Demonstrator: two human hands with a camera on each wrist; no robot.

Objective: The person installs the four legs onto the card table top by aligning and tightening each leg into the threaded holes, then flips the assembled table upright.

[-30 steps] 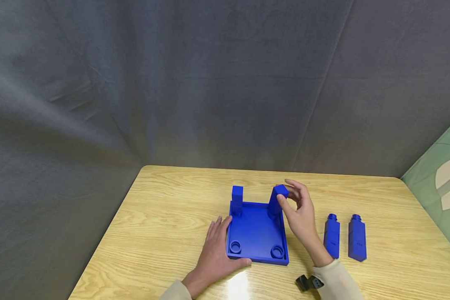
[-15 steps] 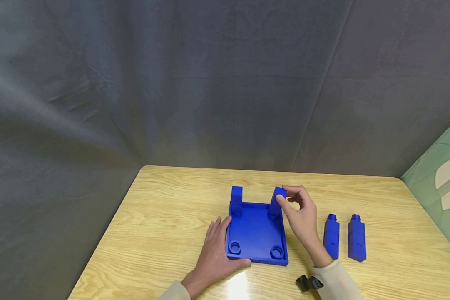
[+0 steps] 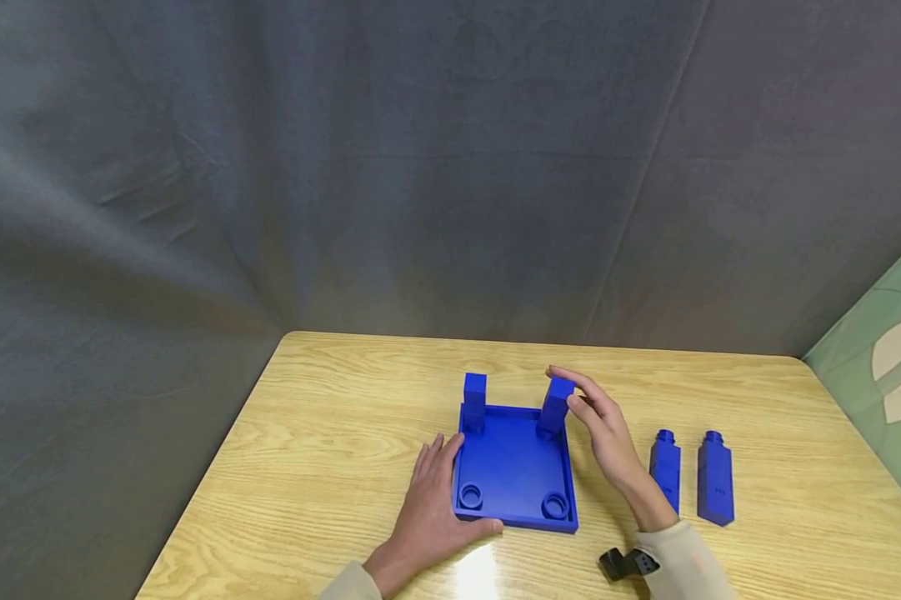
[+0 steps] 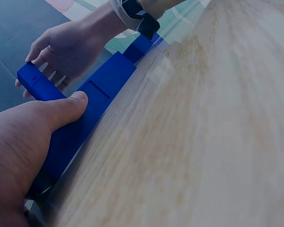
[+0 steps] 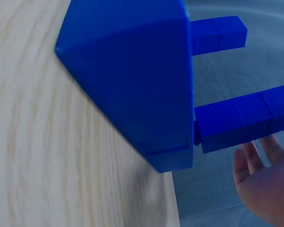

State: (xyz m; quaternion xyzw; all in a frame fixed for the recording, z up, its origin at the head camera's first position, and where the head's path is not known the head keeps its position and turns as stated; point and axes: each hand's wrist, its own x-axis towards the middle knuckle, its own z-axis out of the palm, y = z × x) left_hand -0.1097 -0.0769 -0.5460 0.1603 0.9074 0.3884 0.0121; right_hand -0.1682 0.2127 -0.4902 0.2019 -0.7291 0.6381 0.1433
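Observation:
A blue square tabletop [image 3: 512, 467] with a raised rim lies underside up, round sockets in its near corners. Two blue table legs stand on its far corners, the left one [image 3: 475, 400] and the right one [image 3: 557, 406]. My left hand [image 3: 431, 508] holds the tabletop's near-left corner, fingers along the left side and thumb on the front wall. At the right standing leg, my right hand [image 3: 603, 433] grips the upper end, with the thumb on its right side and fingers behind. In the right wrist view this leg [image 5: 246, 118] meets the tabletop [image 5: 132, 90] at a narrow neck.
Two more blue legs, one [image 3: 665, 471] partly behind the right forearm and another [image 3: 716, 482], lie on the wooden table [image 3: 330, 433] to the right, threaded necks pointing away. A black device [image 3: 628, 564] is at the right wrist. A grey curtain [image 3: 450, 167] hangs behind.
My right thumb has shifted from the front of the right standing leg to its right side, and the fingers have reached farther behind it. My left hand and the tabletop stay put.

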